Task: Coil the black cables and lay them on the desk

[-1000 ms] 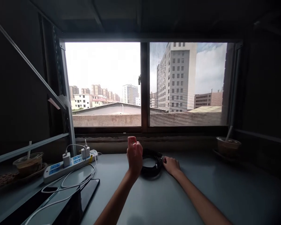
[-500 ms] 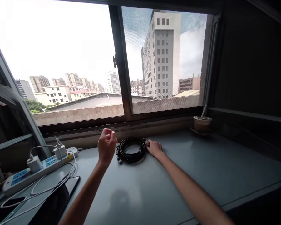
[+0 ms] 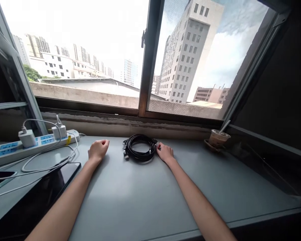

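Note:
A coil of black cable (image 3: 139, 158) with plug ends lies flat on the grey-blue table. At its right edge, my right hand (image 3: 165, 153) rests on the tabletop with curled fingers, closed at a plug end of the cable. My left hand (image 3: 97, 150) is down on the table left of the coil, apart from it. Its fingers are curled into a loose fist and I see nothing in it.
On the left sit a power strip (image 3: 44, 140) with two white chargers, white charging cords and a dark tablet (image 3: 43, 197). A drink cup (image 3: 218, 138) with a straw stands on a coaster at the back right. A window runs behind the table (image 3: 130, 207).
My left hand has come down from its raised place near the coil and moved left onto the table. My right hand stays by the coil. The view has tilted downward.

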`<state>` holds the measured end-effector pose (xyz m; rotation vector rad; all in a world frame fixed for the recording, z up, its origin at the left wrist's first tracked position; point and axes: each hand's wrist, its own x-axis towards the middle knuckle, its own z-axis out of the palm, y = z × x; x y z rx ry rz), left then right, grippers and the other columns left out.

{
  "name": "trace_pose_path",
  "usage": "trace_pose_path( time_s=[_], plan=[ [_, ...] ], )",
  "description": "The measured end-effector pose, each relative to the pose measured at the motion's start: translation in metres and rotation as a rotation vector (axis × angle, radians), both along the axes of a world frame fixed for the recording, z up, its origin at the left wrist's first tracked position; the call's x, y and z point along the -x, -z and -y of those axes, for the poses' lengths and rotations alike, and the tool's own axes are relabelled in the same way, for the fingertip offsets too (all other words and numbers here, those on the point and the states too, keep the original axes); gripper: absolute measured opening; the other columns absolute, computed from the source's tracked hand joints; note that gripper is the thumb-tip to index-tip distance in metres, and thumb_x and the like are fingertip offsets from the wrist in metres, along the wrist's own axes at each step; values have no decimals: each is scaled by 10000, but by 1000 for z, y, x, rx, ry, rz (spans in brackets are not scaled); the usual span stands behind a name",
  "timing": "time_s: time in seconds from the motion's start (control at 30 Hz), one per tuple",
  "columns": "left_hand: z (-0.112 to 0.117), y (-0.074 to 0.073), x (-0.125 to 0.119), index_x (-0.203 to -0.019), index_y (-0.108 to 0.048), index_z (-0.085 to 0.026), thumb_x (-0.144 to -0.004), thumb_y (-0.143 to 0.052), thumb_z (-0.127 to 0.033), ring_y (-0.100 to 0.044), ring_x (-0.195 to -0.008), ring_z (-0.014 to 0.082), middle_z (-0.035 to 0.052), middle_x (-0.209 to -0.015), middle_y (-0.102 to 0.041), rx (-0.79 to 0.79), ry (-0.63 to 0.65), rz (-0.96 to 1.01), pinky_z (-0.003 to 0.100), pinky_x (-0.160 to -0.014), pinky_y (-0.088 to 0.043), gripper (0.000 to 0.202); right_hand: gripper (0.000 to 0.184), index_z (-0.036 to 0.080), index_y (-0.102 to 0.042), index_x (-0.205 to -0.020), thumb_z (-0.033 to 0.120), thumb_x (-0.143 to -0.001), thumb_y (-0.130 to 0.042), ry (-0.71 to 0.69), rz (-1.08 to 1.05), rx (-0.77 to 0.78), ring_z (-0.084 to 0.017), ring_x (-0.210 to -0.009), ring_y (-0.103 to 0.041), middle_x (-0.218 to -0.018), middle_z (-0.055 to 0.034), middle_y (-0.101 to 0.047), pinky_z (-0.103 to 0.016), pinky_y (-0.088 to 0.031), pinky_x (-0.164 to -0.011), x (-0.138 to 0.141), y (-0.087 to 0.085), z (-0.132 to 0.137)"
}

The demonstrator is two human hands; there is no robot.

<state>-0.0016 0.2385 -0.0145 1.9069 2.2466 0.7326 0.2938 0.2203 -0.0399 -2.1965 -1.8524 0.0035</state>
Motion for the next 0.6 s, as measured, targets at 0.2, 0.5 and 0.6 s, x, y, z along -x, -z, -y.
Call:
trace_pose_path(
  time_s=[0.2, 0.5, 0.6],
  plan=[
    [10, 6, -7, -730, -653, -190, -784, -359, -357, -581, -901, 293, 124, -947, -658, 78, 82, -126, 311, -674, -379, 342, 280, 237, -570, -945, 406, -867, -360, 13, -13, -8, -221, -886, -601, -912, -54, -662, -280, -376, -699, 2, 0, 2],
    [18, 10, -12, -853, -657, -184, -852, -328, -319, -603, -896, 254, 128, -956, -664, 40, 78, -94, 320, -708, -402, 356, 275, 246, -574, -932, 407, -862, -362, 6, -2, 2, -223, -873, -609, -896, -49, -664, -276, -376, -665, 1, 4, 3],
    [17, 12, -12, -862, -657, -173, -873, -355, -330, -601, -907, 219, 111, -971, -661, 48, 94, -86, 331, -762, -412, 341, 279, 245, -573, -932, 405, -864, -354, 8, 2, 12, -230, -876, -607, -896, -53, -661, -281, -379, -663, 0, 5, 2]
  ],
)
